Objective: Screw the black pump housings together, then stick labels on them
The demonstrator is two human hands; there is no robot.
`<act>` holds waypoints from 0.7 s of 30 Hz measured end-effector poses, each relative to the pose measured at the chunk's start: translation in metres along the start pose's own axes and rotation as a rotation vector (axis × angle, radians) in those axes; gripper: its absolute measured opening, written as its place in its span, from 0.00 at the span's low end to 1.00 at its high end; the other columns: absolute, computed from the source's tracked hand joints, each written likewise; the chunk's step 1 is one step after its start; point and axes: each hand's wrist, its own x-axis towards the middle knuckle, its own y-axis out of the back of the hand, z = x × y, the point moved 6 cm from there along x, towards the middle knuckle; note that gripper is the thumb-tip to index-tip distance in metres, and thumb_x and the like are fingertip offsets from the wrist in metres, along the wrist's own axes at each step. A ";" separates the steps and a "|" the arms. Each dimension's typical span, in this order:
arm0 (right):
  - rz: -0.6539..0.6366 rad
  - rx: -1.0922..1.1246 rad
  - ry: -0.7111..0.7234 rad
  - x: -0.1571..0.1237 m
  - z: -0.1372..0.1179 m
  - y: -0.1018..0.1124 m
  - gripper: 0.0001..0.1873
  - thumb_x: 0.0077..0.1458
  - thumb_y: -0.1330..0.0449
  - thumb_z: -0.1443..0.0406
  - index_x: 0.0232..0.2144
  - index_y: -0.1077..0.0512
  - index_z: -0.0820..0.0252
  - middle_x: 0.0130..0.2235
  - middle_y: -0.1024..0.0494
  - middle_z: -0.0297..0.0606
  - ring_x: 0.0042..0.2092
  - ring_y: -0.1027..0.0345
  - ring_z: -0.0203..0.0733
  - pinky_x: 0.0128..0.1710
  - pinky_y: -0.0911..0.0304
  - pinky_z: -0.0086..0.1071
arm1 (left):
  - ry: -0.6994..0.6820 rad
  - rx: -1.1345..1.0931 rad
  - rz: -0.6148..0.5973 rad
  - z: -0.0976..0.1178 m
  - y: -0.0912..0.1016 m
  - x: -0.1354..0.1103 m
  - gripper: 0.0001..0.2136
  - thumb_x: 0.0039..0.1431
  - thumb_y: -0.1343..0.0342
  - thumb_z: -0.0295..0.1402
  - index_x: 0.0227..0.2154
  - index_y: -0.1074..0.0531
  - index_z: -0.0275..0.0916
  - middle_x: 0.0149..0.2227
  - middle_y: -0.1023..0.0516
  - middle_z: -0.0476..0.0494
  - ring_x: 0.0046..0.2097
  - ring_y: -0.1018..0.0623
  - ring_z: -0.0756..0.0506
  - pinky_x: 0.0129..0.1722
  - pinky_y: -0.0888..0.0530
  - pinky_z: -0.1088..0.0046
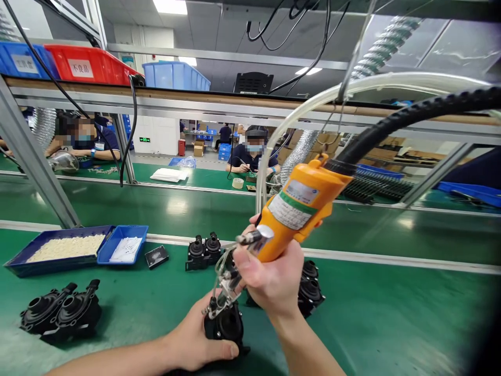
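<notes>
My right hand (270,274) is wrapped round an orange electric screwdriver (299,206) that hangs from a black cable and a clear hose. Its metal tip points down at a black pump housing (225,325) on the green mat. My left hand (199,339) is closed round that housing from the near side, thumb along its bottom edge. The driver tip touches or nearly touches the top of the housing.
More black pump housings lie at the left (60,312), behind my hands (203,250) and right of them (311,290). Blue trays (11,263) hold white parts. A green conveyor belt (371,230) runs across; two other people work beyond it.
</notes>
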 end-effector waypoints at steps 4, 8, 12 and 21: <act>-0.065 -0.005 -0.071 -0.006 0.004 -0.022 0.22 0.41 0.29 0.64 0.38 0.35 0.52 0.20 0.38 0.19 0.18 0.46 0.32 0.16 0.39 0.25 | 0.005 -0.009 -0.009 0.019 -0.002 0.001 0.33 0.52 0.28 0.37 0.61 0.30 0.39 0.57 0.22 0.38 0.57 0.24 0.31 0.60 0.29 0.55; -0.073 -0.001 -0.104 -0.008 0.010 -0.023 0.23 0.42 0.30 0.64 0.37 0.38 0.51 0.20 0.39 0.18 0.19 0.46 0.32 0.17 0.39 0.25 | 0.015 0.004 0.003 0.016 -0.002 0.002 0.27 0.51 0.29 0.36 0.54 0.26 0.37 0.52 0.20 0.39 0.56 0.24 0.32 0.60 0.28 0.54; -0.041 -0.008 -0.068 -0.009 0.013 -0.016 0.24 0.43 0.29 0.64 0.40 0.36 0.53 0.21 0.37 0.19 0.19 0.46 0.32 0.17 0.42 0.24 | 0.017 0.000 0.005 0.003 -0.003 0.000 0.26 0.50 0.28 0.39 0.50 0.26 0.35 0.45 0.21 0.40 0.54 0.25 0.32 0.59 0.28 0.54; 0.266 -0.200 0.264 0.003 -0.011 0.054 0.25 0.48 0.27 0.60 0.47 0.28 0.56 0.31 0.27 0.31 0.23 0.34 0.38 0.22 0.31 0.32 | 0.001 0.033 0.148 -0.026 0.014 -0.005 0.42 0.56 0.30 0.45 0.69 0.45 0.45 0.49 0.30 0.42 0.49 0.26 0.39 0.54 0.30 0.59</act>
